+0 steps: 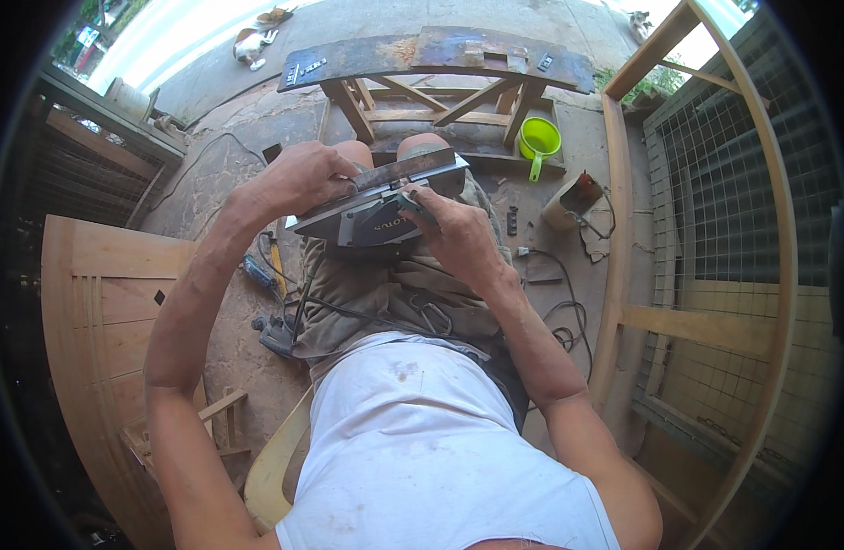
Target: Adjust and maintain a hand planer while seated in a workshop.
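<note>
An electric planer (372, 225) with a dark body lies across my lap, its long metal sole turned up. My left hand (305, 179) is closed at the planer's left part, fingers bent over the metal edge. Over its middle, my right hand (459, 234) has its fingers pressed together close to the blade slot. Something small and dark green shows under those fingers, mostly hidden, so its kind cannot be told. A dark cord (372, 316) runs over my trousers below the planer.
Ahead stands a wooden bench (376, 64) with small parts on it. A green dipper (539, 139) and a bucket (571, 203) sit to the right, beside a tall wooden frame (614, 266). Left are power tools (274, 335) and a wooden door panel (120, 321). Animals (251, 46) lie beyond.
</note>
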A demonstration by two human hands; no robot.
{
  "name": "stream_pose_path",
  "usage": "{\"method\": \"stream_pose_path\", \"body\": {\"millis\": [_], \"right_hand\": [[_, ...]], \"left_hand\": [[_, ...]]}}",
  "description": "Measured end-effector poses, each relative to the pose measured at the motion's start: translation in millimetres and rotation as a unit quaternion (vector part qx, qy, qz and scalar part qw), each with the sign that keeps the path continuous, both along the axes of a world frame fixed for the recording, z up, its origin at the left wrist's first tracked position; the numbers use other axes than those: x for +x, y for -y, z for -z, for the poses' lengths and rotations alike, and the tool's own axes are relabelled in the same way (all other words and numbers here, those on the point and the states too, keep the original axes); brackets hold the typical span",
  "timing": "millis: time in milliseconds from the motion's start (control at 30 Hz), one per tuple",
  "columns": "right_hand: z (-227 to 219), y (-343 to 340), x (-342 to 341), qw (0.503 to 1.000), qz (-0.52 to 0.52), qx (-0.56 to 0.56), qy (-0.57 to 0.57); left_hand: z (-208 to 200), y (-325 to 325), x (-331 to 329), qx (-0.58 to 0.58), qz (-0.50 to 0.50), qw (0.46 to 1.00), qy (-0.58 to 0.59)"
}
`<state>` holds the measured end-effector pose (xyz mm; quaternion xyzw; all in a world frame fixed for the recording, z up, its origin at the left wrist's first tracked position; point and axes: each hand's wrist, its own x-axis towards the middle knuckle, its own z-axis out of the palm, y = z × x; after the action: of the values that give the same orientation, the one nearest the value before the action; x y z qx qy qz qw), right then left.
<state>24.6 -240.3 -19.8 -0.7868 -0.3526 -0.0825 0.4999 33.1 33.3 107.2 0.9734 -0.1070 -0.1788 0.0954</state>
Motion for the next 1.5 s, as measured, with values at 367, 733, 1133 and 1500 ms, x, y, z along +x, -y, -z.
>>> {"method": "stream_pose_path", "body": {"millis": [367,733,1133,1500], "right_hand": [[2.2,2.0,-0.6,1.000,-0.001,0.002,0.001],[-1.6,-1.0,-0.8,1.000,-0.004,0.000,-0.005],[1.4,-1.3,0.5,1.000,0.008,-0.002,-0.006],[-0.4,0.0,0.9,1.000,-0.001,0.003,-0.015]], "left_hand": [[3.2,3.5,1.3,0.024,-0.001,1.000,0.002],[-0.8,2.8,-0.9,0.023,0.000,1.000,-0.001],[3.6,1.7,-2.2,0.021,0.010,1.000,0.003],[7.7,-1.1,-2.2,0.019,0.024,0.999,0.015]]}}
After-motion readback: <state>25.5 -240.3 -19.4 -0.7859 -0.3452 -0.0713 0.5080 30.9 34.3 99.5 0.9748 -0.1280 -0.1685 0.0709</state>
